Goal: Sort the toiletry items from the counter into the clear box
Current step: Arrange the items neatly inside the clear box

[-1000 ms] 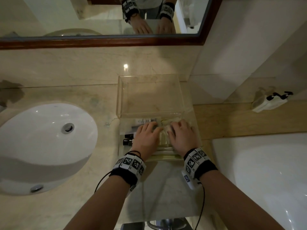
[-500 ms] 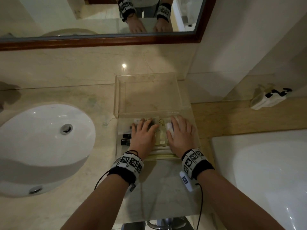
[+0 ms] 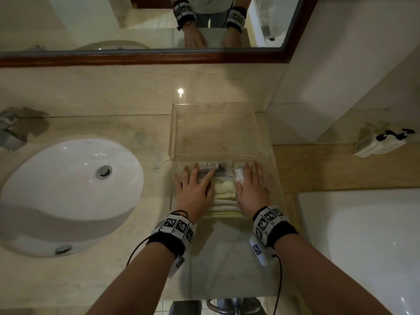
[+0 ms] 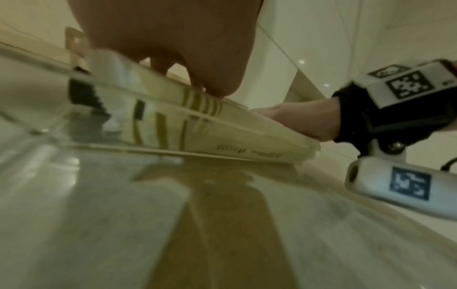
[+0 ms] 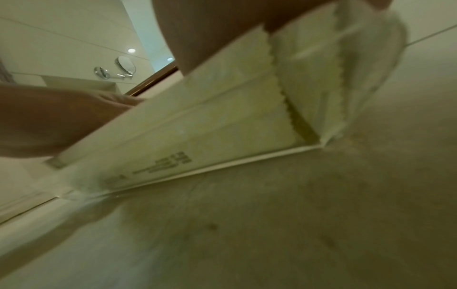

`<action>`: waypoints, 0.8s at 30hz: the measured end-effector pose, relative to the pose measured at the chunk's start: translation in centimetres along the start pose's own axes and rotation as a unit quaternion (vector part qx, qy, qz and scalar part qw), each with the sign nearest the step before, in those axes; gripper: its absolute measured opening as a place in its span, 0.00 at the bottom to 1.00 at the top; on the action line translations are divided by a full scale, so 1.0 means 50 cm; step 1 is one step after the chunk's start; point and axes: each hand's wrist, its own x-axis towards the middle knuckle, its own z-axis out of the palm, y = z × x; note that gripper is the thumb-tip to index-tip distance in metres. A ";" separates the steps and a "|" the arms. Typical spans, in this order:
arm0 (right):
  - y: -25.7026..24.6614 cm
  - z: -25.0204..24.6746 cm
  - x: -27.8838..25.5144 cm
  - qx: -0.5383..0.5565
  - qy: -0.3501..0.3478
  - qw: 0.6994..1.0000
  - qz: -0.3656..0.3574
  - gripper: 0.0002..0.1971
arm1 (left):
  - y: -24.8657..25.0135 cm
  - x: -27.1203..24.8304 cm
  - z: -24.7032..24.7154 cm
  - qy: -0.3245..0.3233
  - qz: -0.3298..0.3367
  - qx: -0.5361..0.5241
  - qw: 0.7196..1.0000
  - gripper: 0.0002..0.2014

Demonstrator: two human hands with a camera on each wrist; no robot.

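Note:
The clear box [image 3: 276, 178] sits on the marble counter with its lid [image 3: 216, 133] folded back towards the wall. Inside lie a small labelled tube [image 3: 210, 165], cream sachets [image 3: 225, 189] and a white packet [image 3: 238, 176]. My left hand [image 3: 195, 189] lies flat on the box's left half, straight fingers touching the tube. My right hand [image 3: 252, 187] lies flat on the right half beside the white packet. In the left wrist view, the left palm [image 4: 173, 39] rests on the striped sachets [image 4: 197, 125]. The right wrist view shows a printed sachet [image 5: 197, 136] under the right hand [image 5: 210, 29].
A white sink [image 3: 68, 189] is set into the counter to the left, with a tap [image 3: 9, 130] at the far left. A white tub [image 3: 363, 246] lies to the right. A small white object [image 3: 379, 142] sits on the wooden ledge. A mirror [image 3: 136, 23] hangs above.
Both hands have flattened and spread their fingers, sliding slightly apart over the items. The dark-capped bottles at the box's left are now hidden under my left hand.

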 end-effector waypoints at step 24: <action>-0.049 0.026 0.014 0.012 0.049 0.994 -0.095 0.36 | -0.022 0.031 0.009 -0.019 0.010 0.036 0.999 0.36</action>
